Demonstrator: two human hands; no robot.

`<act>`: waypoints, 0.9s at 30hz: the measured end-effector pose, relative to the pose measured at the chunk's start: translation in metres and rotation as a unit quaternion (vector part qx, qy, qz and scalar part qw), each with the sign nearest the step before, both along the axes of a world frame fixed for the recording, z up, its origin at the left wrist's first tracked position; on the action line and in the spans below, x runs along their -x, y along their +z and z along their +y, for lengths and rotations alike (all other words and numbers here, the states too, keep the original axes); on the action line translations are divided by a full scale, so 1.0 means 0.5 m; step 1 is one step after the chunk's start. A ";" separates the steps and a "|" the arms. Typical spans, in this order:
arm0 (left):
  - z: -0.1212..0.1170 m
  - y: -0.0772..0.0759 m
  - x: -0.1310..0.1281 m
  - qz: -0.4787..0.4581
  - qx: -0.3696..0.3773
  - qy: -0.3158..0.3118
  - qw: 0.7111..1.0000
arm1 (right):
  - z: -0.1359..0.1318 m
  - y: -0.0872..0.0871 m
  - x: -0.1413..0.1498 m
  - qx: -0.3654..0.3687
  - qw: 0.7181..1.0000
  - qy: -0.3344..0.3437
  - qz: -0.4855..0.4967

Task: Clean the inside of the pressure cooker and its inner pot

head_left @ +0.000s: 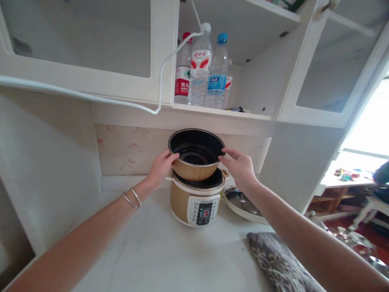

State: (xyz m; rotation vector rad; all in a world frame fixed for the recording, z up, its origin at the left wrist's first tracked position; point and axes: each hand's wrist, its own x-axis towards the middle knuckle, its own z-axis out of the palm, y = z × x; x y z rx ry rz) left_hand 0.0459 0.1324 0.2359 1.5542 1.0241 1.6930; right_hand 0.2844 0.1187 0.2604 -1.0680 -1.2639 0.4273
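Note:
A gold inner pot (pixel 194 164) with a black inside hangs tilted just above the gold electric cooker (pixel 197 200) on the white counter. My left hand (pixel 161 168) grips the pot's rim on the left, with two thin bangles on that wrist. My right hand (pixel 240 167) holds the rim on the right. The pot's bottom sits partly inside the cooker's open top. The cooker's control panel (pixel 204 211) faces me.
The cooker's lid (pixel 243 205) lies upside down on the counter (pixel 158 251) to the right. A patterned grey cloth (pixel 279 263) lies at the front right. Several water bottles (pixel 202 69) stand on the open shelf above. A white cable (pixel 161 77) hangs across the cupboards.

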 end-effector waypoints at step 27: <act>0.111 -0.166 -0.039 0.374 0.036 0.133 0.917 | 0.026 -0.110 -0.064 0.176 0.978 0.113 0.030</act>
